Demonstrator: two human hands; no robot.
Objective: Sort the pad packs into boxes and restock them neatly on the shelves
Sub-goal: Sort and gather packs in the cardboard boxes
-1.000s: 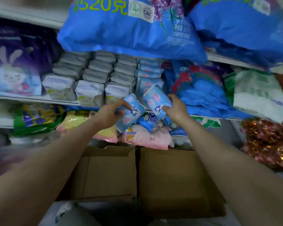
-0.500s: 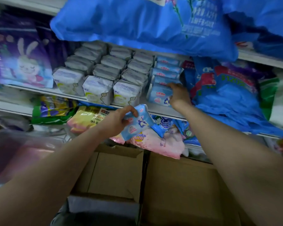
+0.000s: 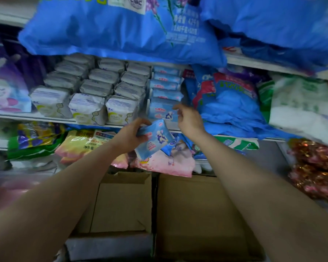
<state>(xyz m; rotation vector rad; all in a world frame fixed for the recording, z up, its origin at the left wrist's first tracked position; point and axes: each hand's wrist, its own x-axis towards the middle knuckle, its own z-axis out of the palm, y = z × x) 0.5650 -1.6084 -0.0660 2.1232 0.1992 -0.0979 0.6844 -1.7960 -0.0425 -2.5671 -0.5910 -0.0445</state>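
The big blue bulk bags (image 3: 121, 29) lie on the shelf above the middle shelf (image 3: 51, 119) and sag over its front, so the packs below sit in shadow; on the middle shelf itself the grey-white pad packs (image 3: 87, 108) stand in three tight columns running to the back, fronts outward, probably so the labels face a shopper; just to their right on the same shelf a single column of light blue pad packs (image 3: 164, 110) is built the same way, with crumpled blue bags (image 3: 231, 103) pressing in from its right side. Below the middle shelf and nearer the person, two cardboard boxes (image 3: 193, 210) sit side by side with flaps up, presumably the source or destination of the stock; their contents are too dark to tell. The left hand (image 3: 130, 137) hangs just under the middle shelf's front edge, fingers curled round one blue pad pack (image 3: 153, 140), held tilted as if waiting its turn. The right hand (image 3: 187, 121) is at the shelf's front edge, right beside the front pack of the blue column; its fingers are loosely bent and hold nothing, most likely free to take the waiting pack.
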